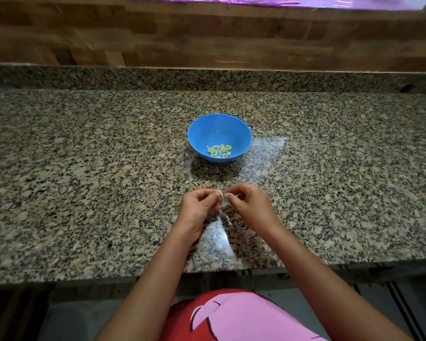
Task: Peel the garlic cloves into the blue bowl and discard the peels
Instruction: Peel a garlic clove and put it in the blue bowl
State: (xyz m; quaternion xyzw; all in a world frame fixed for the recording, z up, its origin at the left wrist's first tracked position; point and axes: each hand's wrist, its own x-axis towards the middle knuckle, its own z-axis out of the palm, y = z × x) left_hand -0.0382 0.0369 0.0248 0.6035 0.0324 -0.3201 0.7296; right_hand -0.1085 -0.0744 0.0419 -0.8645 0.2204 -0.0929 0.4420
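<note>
While a small pale garlic clove (218,192) is held up just above the speckled granite countertop (84,168), it is gripped by the curled fingers of the left hand (199,205), and only its tip is seen between them. The right hand (250,203) is also closed. Its thumb and fingertips are pinched on a thin dry strip of peel (223,212), which hangs down between the two hands towards the near edge. The hands are almost touching at the clove. The long axis of the clove cannot be told, because most of it is hidden by the fingers. The round blue plastic bowl (219,129) is placed on the far side of the hands, almost straight ahead of the gap between them, and apart from them. It is judged to be about equally near to both hands, so the clove could be carried forward by the left hand without crossing. A small heap of peeled yellowish cloves (219,151) is lying at the bottom of the bowl. Some loose pale peel scraps (207,184) are scattered on the countertop between the bowl and the hands, just beyond the fingers. The peeling of this clove is judged as not yet finished.
</note>
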